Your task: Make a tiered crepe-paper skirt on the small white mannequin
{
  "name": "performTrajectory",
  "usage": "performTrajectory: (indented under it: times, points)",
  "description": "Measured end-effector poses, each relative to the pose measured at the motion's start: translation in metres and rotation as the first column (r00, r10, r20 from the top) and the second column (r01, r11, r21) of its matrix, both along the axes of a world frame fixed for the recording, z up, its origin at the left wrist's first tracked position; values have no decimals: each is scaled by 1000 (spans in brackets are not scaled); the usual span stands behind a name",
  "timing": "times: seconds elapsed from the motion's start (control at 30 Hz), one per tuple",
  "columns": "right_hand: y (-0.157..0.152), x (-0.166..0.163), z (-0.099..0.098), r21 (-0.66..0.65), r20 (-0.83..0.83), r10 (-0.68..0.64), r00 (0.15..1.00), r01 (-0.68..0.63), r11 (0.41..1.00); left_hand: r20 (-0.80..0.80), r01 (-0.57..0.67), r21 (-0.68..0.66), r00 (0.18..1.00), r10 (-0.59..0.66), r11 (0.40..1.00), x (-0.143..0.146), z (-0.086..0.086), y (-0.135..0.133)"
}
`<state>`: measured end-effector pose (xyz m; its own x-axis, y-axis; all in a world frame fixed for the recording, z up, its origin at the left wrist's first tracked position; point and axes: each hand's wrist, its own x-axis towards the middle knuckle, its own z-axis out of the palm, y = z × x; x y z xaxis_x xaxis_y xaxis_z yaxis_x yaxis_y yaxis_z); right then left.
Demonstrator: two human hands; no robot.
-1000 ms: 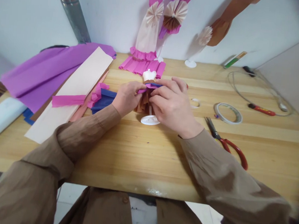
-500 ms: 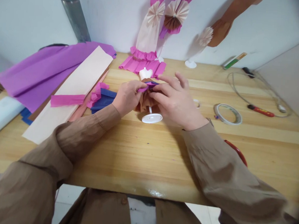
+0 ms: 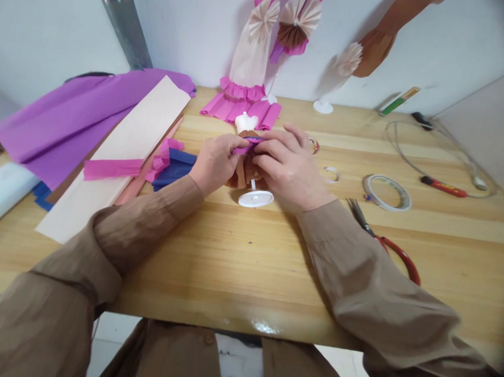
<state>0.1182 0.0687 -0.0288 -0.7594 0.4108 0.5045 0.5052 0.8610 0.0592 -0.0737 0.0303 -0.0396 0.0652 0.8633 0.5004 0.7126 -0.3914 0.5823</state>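
Both hands on the small white mannequin doll on a round white stand [image 3: 248, 154], mid-counter, just near of the pleated pink crepe skirt [image 3: 240, 109] at the far wall. My left hand [image 3: 213, 164] pinches the purple crepe paper strip [image 3: 242, 148] at the doll's waist, thumb + forefinger together on it. My right hand [image 3: 289, 168] has closed back down since half a sec ago: fingers were lifted and splayed then, now curled flat over the strip and the brown crepe skirt [image 3: 242, 173], clamped on the doll from the right. Doll's white top [image 3: 246, 121] sits about where it was; round base [image 3: 255, 198] hardly shifted. By my read the strip is being pressed snug round the waist, wrap not finished, both grips needed to hold it.

Right sleeve slid left too, so the red-handled scissors [image 3: 385, 242] show more blade now; the small tape ring [image 3: 330, 173] is clear of my hand again.

Hard to see: strip's free end and how far round it goes, hidden under my right fingers. Doll's body mostly covered, only top + base + a bit of post show. Something small and red just far of my right hand, can't tell what. Blue crepe paper [image 3: 174, 169] partly behind my left hand. White tape roll [image 3: 387, 191] right of it all, untouched. Wall decorations cut off at top.
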Motion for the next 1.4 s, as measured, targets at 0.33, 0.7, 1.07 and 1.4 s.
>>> performTrajectory:
  times: [0.33, 0.7, 1.07, 1.4]
  points:
    - [8, 9, -7, 40, 30, 110, 993, -111, 993, -110, -44, 29, 993, 47, 999, -7, -1, 5]
    - [10, 11, -9, 50, 7, 124, 992, -125, 991, -147, -31, 52, 988, 39, 998, -7, -4, 6]
    - [10, 14, -5, -28, 28, 127, 992, -126, 992, -119, -41, 0, 992, 41, 999, -9, 0, 4]
    - [7, 13, -3, -55, -43, 66, 997, -68, 996, -248, -47, 66, 967, 62, 997, -3, 10, -8]
